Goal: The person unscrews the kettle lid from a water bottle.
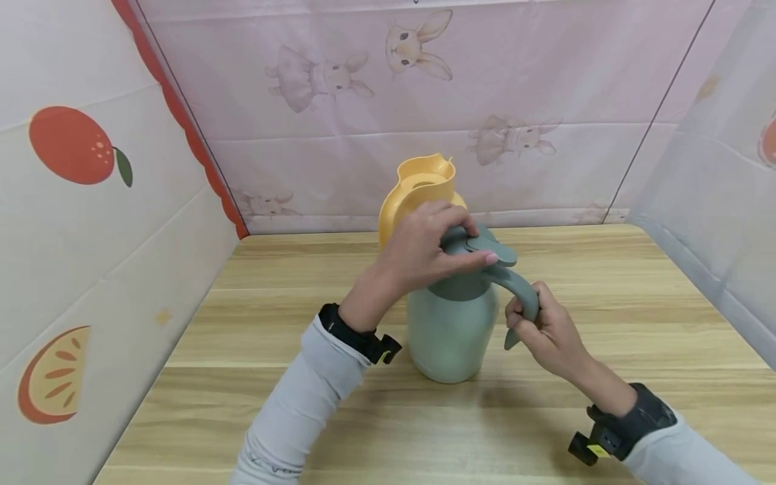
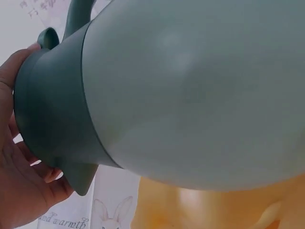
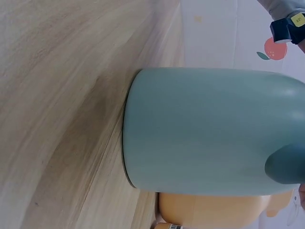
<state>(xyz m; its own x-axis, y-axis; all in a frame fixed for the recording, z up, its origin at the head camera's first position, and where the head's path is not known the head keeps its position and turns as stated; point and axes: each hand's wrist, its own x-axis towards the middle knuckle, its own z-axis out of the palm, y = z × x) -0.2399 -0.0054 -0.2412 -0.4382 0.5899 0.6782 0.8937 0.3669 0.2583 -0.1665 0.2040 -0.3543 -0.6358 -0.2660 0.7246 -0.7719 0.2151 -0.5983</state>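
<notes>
Two jugs are seen on the wooden table (image 1: pixel 261 377): one green jug (image 1: pixel 450 333) in front and one yellow jug (image 1: pixel 418 192) right behind it, very close. It cannot be told if the two are touching. The green jug is stood upright near the middle of the table, and much of the yellow jug is hidden by it and by the hand on top. The table is closed in by three cloth walls. On the back wall, pink and pale, several bunnies (image 1: pixel 417 46) are printed. On the left wall, one whole orange (image 1: pixel 74 145) and one orange slice (image 1: pixel 53 376) are shown.

Two hands are seen, one on each side of the green jug. The left hand (image 1: pixel 427 250) is laid over the dark green lid (image 1: pixel 479 248), with its fingers curled around the lid and its thumb on the side facing the camera. The right hand (image 1: pixel 542 330) is wrapped tight around the curved handle (image 1: pixel 520 291). One black band is worn on each wrist, over light grey sleeves.

In the left wrist view, a few small words are printed on the cloth beside a bunny; the word "warmth" (image 2: pixel 66 222) can be read, and the rest is too small to tell.
</notes>
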